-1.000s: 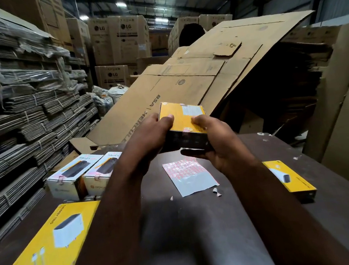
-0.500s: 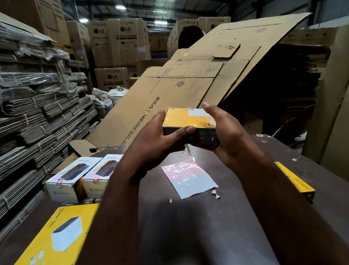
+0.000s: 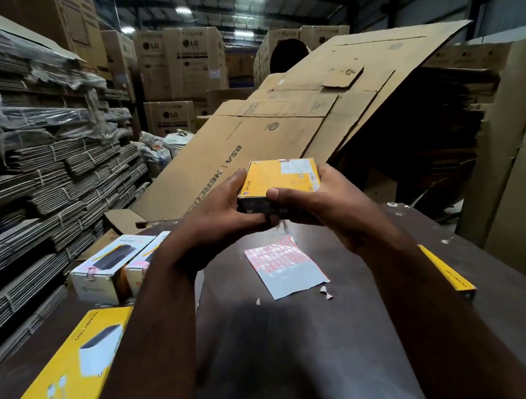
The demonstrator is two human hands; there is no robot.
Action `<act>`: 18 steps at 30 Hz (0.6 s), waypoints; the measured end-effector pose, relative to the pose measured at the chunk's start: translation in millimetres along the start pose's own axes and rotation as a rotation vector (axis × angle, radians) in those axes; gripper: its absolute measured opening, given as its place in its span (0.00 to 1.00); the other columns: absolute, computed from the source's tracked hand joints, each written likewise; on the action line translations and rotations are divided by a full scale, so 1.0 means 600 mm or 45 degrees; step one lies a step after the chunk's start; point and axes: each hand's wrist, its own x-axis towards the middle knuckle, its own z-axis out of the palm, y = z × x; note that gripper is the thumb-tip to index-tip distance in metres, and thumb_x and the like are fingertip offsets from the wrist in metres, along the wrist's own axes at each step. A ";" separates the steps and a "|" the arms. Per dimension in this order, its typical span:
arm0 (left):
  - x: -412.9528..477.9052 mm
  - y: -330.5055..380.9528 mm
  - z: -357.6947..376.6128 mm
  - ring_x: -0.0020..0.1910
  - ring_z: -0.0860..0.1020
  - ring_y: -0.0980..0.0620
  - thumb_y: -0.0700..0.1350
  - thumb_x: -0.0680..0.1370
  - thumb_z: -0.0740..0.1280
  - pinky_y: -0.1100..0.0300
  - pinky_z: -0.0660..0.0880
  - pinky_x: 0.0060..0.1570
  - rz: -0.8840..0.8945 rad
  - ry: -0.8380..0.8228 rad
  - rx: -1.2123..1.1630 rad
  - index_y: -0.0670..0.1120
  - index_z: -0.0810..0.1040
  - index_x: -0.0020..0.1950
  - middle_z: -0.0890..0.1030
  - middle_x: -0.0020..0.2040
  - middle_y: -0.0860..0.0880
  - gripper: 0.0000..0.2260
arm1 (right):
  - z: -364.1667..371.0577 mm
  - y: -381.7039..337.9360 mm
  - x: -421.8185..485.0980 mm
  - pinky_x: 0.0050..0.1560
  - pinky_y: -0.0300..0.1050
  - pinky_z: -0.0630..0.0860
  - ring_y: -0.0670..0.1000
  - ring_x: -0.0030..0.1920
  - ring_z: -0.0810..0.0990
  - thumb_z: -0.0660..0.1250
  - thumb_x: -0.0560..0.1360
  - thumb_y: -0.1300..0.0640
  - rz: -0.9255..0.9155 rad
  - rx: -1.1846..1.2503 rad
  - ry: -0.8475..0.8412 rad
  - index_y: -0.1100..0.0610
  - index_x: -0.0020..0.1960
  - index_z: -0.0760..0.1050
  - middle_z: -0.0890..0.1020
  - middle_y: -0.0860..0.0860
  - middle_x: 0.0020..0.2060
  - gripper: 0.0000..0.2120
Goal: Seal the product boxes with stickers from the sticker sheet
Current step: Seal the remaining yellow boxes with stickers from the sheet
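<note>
Both hands hold a small yellow box (image 3: 272,174) in the air above the far part of the dark surface (image 3: 331,336). Its yellow top faces up and carries a white label towards the right, and its dark side faces the camera. The left hand (image 3: 225,215) has its grip curled round the left end of the box. The right hand (image 3: 329,206) has its grip closed on the right end and underside, with its thumb pressed on the near edge of the top face. The sticker sheet (image 3: 285,267) lies flat on the surface just below the hands. Its far half shows a red grid of stickers and its near half is bare grey backing. Small paper scraps (image 3: 325,291) lie beside its near corner. Two white boxes (image 3: 109,270) stand side by side at the left of the surface. A flat yellow box (image 3: 66,369) with a charger picture lies nearer, at the left edge. Another yellow box (image 3: 449,275) lies at the right, partly hidden by the right forearm. A large flattened cardboard sheet (image 3: 310,106) leans beyond the surface. Tied bundles of flat cardboard (image 3: 46,173) are stacked on the left, and tall cartons (image 3: 192,62) stand at the back.
</note>
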 end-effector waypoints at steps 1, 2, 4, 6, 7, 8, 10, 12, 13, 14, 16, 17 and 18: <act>-0.001 -0.001 -0.001 0.53 0.82 0.52 0.34 0.73 0.74 0.62 0.78 0.48 -0.019 -0.013 -0.029 0.44 0.72 0.68 0.82 0.55 0.47 0.25 | -0.002 -0.002 -0.002 0.57 0.57 0.81 0.52 0.53 0.85 0.80 0.68 0.53 -0.011 -0.018 -0.030 0.51 0.64 0.75 0.85 0.51 0.53 0.28; -0.002 -0.003 -0.003 0.57 0.82 0.49 0.33 0.74 0.73 0.60 0.79 0.51 -0.039 -0.034 -0.072 0.45 0.72 0.70 0.82 0.58 0.45 0.25 | -0.005 -0.005 -0.004 0.57 0.58 0.79 0.53 0.53 0.85 0.79 0.69 0.54 -0.029 -0.047 -0.071 0.49 0.62 0.76 0.86 0.50 0.52 0.23; -0.005 -0.004 -0.007 0.62 0.80 0.46 0.35 0.75 0.71 0.52 0.79 0.58 -0.083 -0.085 -0.187 0.47 0.71 0.72 0.80 0.63 0.45 0.26 | -0.012 -0.007 -0.008 0.59 0.61 0.77 0.58 0.55 0.84 0.76 0.72 0.56 -0.057 -0.085 -0.150 0.49 0.60 0.78 0.86 0.52 0.52 0.18; -0.008 -0.004 -0.010 0.64 0.79 0.46 0.37 0.75 0.70 0.48 0.76 0.63 -0.120 -0.129 -0.280 0.48 0.71 0.72 0.80 0.65 0.45 0.27 | -0.016 -0.009 -0.011 0.59 0.62 0.77 0.59 0.56 0.83 0.75 0.73 0.56 -0.072 -0.120 -0.177 0.48 0.58 0.78 0.86 0.52 0.52 0.14; -0.009 -0.003 -0.010 0.65 0.78 0.45 0.36 0.75 0.70 0.47 0.75 0.64 -0.134 -0.147 -0.309 0.48 0.71 0.72 0.79 0.65 0.46 0.26 | -0.017 -0.010 -0.012 0.59 0.62 0.77 0.59 0.56 0.83 0.75 0.73 0.56 -0.077 -0.143 -0.179 0.46 0.56 0.78 0.86 0.52 0.52 0.13; -0.010 -0.003 -0.010 0.65 0.78 0.45 0.35 0.77 0.68 0.47 0.75 0.65 -0.146 -0.155 -0.331 0.48 0.70 0.73 0.79 0.66 0.46 0.25 | -0.018 -0.011 -0.013 0.58 0.62 0.78 0.58 0.55 0.83 0.75 0.73 0.55 -0.080 -0.163 -0.177 0.45 0.56 0.77 0.86 0.52 0.51 0.14; -0.011 -0.001 -0.010 0.65 0.78 0.45 0.35 0.80 0.65 0.46 0.74 0.66 -0.169 -0.142 -0.388 0.47 0.71 0.73 0.79 0.66 0.45 0.21 | -0.019 -0.008 -0.011 0.55 0.63 0.79 0.58 0.54 0.84 0.78 0.71 0.52 -0.089 -0.220 -0.149 0.45 0.59 0.76 0.86 0.52 0.52 0.19; -0.008 0.004 -0.008 0.61 0.80 0.46 0.38 0.79 0.65 0.45 0.73 0.66 -0.190 -0.111 -0.483 0.45 0.72 0.71 0.80 0.65 0.43 0.19 | -0.020 -0.003 -0.007 0.52 0.62 0.82 0.53 0.52 0.85 0.80 0.65 0.45 -0.095 -0.270 -0.067 0.46 0.66 0.70 0.85 0.49 0.53 0.34; -0.006 0.008 -0.006 0.59 0.81 0.46 0.41 0.79 0.65 0.44 0.73 0.66 -0.201 -0.089 -0.518 0.45 0.72 0.71 0.81 0.64 0.43 0.19 | -0.020 -0.001 -0.006 0.50 0.59 0.83 0.49 0.50 0.85 0.80 0.63 0.41 -0.115 -0.340 -0.013 0.47 0.69 0.67 0.84 0.47 0.54 0.40; -0.003 0.012 -0.004 0.58 0.81 0.46 0.43 0.80 0.64 0.44 0.72 0.66 -0.213 -0.064 -0.526 0.45 0.73 0.70 0.81 0.63 0.43 0.18 | -0.019 0.000 -0.006 0.48 0.55 0.84 0.47 0.48 0.85 0.79 0.63 0.37 -0.159 -0.445 0.034 0.47 0.71 0.65 0.84 0.46 0.54 0.42; 0.002 0.017 0.002 0.59 0.81 0.44 0.45 0.82 0.61 0.46 0.73 0.64 -0.231 -0.004 -0.479 0.46 0.74 0.69 0.82 0.61 0.44 0.16 | -0.017 -0.002 -0.009 0.49 0.48 0.83 0.45 0.49 0.84 0.74 0.67 0.34 -0.253 -0.640 0.095 0.49 0.73 0.64 0.83 0.47 0.56 0.41; 0.004 0.017 0.006 0.59 0.81 0.44 0.45 0.83 0.61 0.46 0.74 0.64 -0.235 0.034 -0.453 0.46 0.74 0.69 0.83 0.60 0.44 0.15 | -0.016 -0.003 -0.011 0.53 0.44 0.81 0.46 0.53 0.83 0.73 0.69 0.35 -0.291 -0.715 0.099 0.52 0.75 0.63 0.82 0.49 0.60 0.42; 0.006 0.016 0.008 0.58 0.81 0.44 0.45 0.83 0.61 0.46 0.75 0.63 -0.239 0.074 -0.436 0.46 0.75 0.68 0.83 0.59 0.44 0.14 | -0.015 -0.004 -0.012 0.57 0.41 0.77 0.48 0.60 0.80 0.72 0.70 0.37 -0.318 -0.788 0.084 0.55 0.77 0.59 0.79 0.51 0.65 0.44</act>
